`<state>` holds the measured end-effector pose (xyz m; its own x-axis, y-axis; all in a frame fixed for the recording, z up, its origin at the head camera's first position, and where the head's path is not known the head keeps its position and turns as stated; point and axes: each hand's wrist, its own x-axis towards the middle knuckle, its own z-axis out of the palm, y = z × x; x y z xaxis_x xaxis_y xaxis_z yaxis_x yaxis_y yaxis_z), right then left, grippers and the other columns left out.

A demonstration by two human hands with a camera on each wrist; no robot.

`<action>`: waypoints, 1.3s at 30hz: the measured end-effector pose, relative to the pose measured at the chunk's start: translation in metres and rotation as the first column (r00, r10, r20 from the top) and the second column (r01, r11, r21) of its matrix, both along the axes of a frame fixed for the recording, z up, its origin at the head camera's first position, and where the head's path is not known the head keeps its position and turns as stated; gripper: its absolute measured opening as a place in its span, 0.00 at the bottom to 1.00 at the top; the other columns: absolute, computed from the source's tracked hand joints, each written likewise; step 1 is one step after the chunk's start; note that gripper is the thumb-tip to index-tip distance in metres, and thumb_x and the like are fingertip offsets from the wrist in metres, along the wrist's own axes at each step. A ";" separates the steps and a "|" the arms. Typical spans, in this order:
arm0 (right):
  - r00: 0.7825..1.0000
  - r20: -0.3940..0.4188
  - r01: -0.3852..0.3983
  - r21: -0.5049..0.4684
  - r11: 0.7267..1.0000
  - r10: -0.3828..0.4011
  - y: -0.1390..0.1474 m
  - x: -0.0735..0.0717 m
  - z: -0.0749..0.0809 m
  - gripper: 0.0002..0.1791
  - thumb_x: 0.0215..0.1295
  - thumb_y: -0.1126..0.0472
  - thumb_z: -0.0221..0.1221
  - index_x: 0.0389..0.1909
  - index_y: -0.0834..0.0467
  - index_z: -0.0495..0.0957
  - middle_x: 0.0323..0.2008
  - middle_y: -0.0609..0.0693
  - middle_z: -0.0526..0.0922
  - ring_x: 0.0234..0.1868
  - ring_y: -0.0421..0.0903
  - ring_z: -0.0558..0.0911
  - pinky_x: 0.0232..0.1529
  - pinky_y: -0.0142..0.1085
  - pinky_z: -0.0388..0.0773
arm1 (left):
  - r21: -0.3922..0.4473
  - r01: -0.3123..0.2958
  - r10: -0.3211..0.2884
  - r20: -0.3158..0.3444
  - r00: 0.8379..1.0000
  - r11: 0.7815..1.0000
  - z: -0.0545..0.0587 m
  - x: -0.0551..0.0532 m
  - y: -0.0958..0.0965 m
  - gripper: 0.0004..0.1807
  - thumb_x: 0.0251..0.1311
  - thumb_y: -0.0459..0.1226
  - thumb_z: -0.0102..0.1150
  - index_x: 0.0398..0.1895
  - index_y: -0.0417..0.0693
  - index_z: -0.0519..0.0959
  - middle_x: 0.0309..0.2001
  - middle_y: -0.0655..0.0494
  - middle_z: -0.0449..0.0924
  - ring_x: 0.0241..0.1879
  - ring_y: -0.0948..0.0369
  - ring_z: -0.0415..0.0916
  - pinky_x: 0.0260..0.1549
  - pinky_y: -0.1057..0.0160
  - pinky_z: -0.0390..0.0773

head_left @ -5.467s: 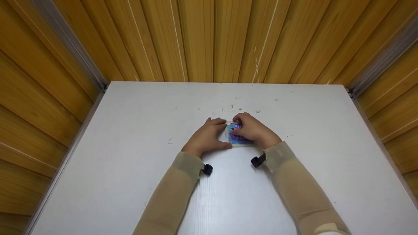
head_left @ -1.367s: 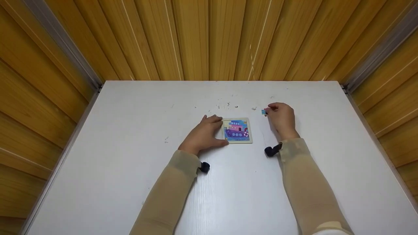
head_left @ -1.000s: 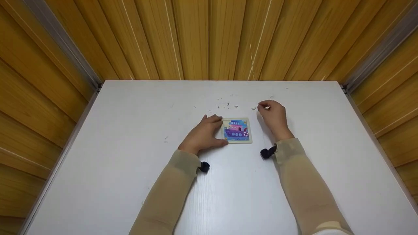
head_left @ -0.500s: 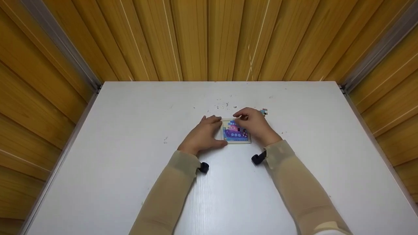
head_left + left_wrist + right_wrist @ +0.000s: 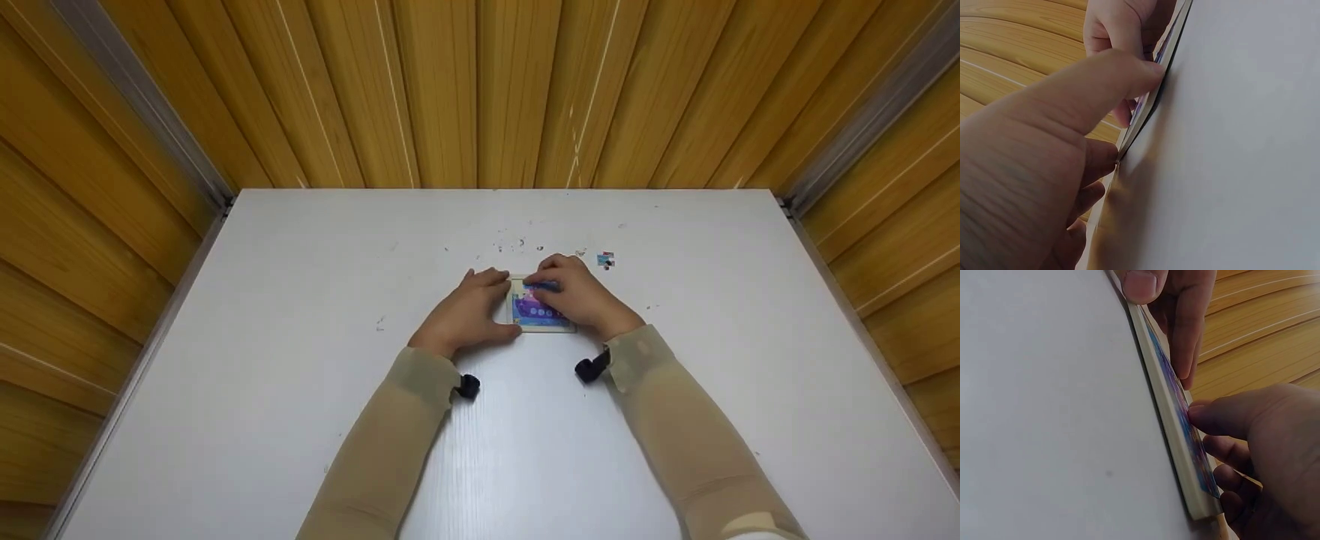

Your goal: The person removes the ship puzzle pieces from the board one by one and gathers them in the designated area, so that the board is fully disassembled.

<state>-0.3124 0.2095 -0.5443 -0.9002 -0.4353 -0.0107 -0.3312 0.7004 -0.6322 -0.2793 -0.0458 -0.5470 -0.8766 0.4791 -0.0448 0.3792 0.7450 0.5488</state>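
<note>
A small jigsaw puzzle board (image 5: 547, 330) with a pale frame and a purple-and-pink boat picture (image 5: 534, 312) lies flat on the white table. My left hand (image 5: 466, 311) holds its left side, thumb at the near edge and fingers at the far corner; the left wrist view shows this thumb (image 5: 1129, 76) against the rim. Over the picture's upper part, my right hand (image 5: 585, 298) bends its thumb and fingers onto a puzzle piece, mostly hidden beneath them. In the right wrist view, the right thumb tip (image 5: 1199, 413) touches the picture. Pale backing shows at the upper left.
A loose blue-and-red puzzle piece (image 5: 606, 259) lies behind and right of the board; whether it is one piece or a few is too small to tell. Dark marks (image 5: 521, 244) spot the white tabletop (image 5: 262, 337). Wood-patterned walls (image 5: 442, 97) stand behind and at both sides.
My right hand has moved left from the loose piece onto the board, and its fingers have come down on the picture. The loose piece is in view again. My left hand has stayed put.
</note>
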 end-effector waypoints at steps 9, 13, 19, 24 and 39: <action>1.000 -0.003 -0.003 0.019 1.000 0.003 -0.001 0.000 0.001 0.15 0.83 0.58 0.64 0.63 0.51 0.91 0.69 0.58 0.80 0.74 0.61 0.72 0.82 0.63 0.68 | -0.007 0.003 -0.003 -0.006 1.000 1.000 -0.003 -0.001 0.000 0.52 0.64 0.59 0.78 0.87 0.45 0.70 0.90 0.54 0.63 0.93 0.51 0.53 0.95 0.51 0.46; 1.000 -0.009 -0.005 0.027 1.000 0.006 -0.003 0.000 0.001 0.14 0.83 0.57 0.64 0.63 0.51 0.90 0.69 0.58 0.81 0.74 0.61 0.72 0.82 0.63 0.68 | -0.010 0.000 0.000 -0.007 1.000 1.000 -0.003 -0.001 0.000 0.52 0.64 0.59 0.78 0.87 0.46 0.71 0.90 0.54 0.63 0.93 0.51 0.53 0.95 0.51 0.46; 1.000 -0.021 -0.006 0.016 1.000 0.007 -0.003 0.000 0.000 0.15 0.82 0.58 0.65 0.63 0.52 0.89 0.67 0.57 0.82 0.74 0.61 0.73 0.83 0.62 0.68 | -0.008 -0.001 0.001 -0.011 1.000 1.000 0.000 0.000 -0.001 0.52 0.64 0.59 0.78 0.86 0.46 0.71 0.90 0.54 0.64 0.93 0.52 0.53 0.95 0.51 0.45; 1.000 -0.002 0.018 -0.023 1.000 -0.018 -0.002 -0.001 0.000 0.21 0.81 0.58 0.67 0.71 0.55 0.84 0.67 0.56 0.84 0.73 0.59 0.75 0.83 0.60 0.69 | -0.011 0.009 -0.009 -0.029 1.000 1.000 0.000 0.000 -0.001 0.51 0.64 0.57 0.78 0.86 0.44 0.71 0.90 0.53 0.64 0.93 0.52 0.54 0.95 0.52 0.42; 0.999 0.019 0.042 -0.060 0.997 -0.041 0.000 0.000 -0.001 0.21 0.78 0.56 0.71 0.68 0.54 0.87 0.67 0.57 0.83 0.74 0.60 0.76 0.85 0.61 0.69 | -0.010 -0.007 0.007 -0.009 1.000 1.000 -0.002 0.000 0.001 0.52 0.62 0.58 0.79 0.86 0.47 0.71 0.90 0.55 0.64 0.93 0.52 0.53 0.95 0.52 0.45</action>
<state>-0.3124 0.2095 -0.5449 -0.9173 -0.3981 -0.0018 -0.2909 0.6734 -0.6796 -0.2796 -0.0449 -0.5491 -0.8802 0.4728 -0.0415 0.3792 0.7531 0.5376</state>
